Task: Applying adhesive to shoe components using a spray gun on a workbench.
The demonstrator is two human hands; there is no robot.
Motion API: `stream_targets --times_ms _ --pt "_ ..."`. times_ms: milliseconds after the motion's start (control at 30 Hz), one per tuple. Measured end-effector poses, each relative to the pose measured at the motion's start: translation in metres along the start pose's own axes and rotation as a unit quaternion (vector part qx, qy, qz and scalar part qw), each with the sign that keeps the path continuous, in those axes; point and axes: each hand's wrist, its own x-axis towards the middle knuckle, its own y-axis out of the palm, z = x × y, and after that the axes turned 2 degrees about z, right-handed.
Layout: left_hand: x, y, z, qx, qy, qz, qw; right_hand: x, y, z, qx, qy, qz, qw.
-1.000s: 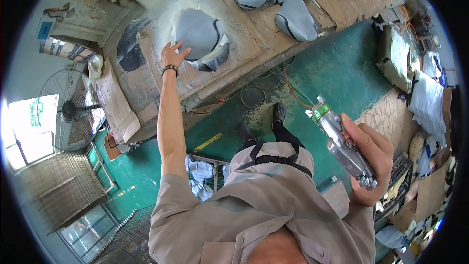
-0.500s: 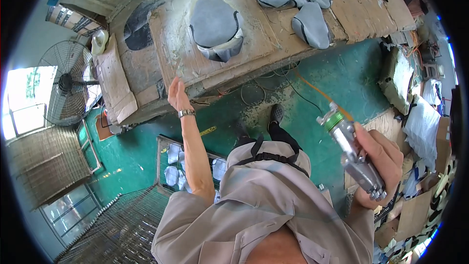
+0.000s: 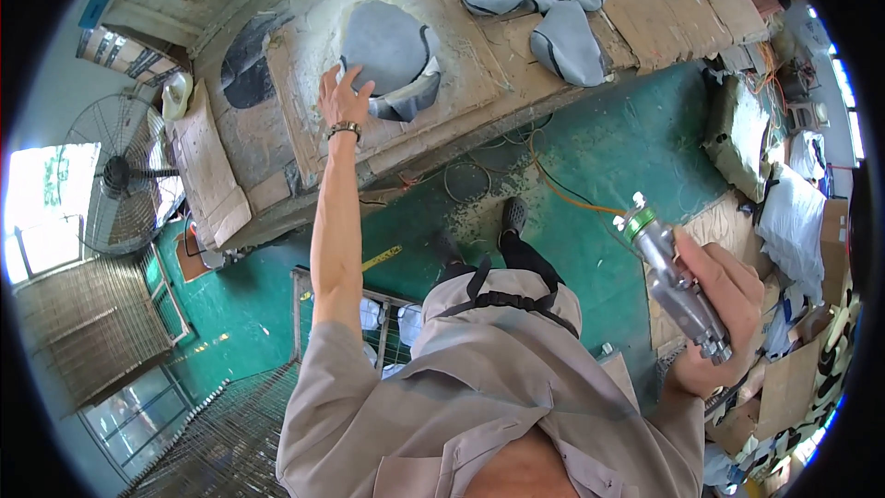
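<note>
Spray gun point(image 3: 678, 290) in right hand point(image 3: 714, 314)

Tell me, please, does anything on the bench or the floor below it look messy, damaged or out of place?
Yes: pale overspray rings the grey moulded piece under the left hand, crusting the cardboard-covered bench. Loose cables trail across the green floor near the person's shoes. The right hand holds a metal spray gun.

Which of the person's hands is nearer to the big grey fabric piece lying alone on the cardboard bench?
Left. The left hand touches the edge of the grey fabric piece on the bench. The right hand is far away, near the body, holding a metal spray gun.
</note>
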Motion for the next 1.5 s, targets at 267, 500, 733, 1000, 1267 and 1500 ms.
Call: stream_targets --times_ms 267,500,733,1000,1267,1500 --pt "0.046 0.005 0.022 -0.060 -0.010 0.074 0.995 -0.025 -0.019 -0.046 0.121 0.072 0.003 0.990" --pt "0.177 -0.040 -0.119 -0.036 0.126 -0.054 0.990 -0.055 -0.010 -0.101 0.223 0.143 -0.006 0.964" --pt "0.137 0.023 -0.246 -0.077 0.167 -0.037 0.982 -0.069 -0.006 -0.122 0.214 0.200 -0.022 0.956" --pt "-0.021 0.136 -0.258 -0.161 0.045 0.252 0.953 -0.046 -0.016 -0.115 0.217 0.154 -0.004 0.964" --pt "-0.149 0.057 -0.177 -0.381 -0.076 0.274 0.880 -0.008 -0.010 -0.090 0.148 0.093 0.037 0.984" --pt "-0.379 0.031 0.014 -0.129 -0.224 0.469 0.844 0.021 -0.009 -0.053 0.093 0.038 0.015 0.995"
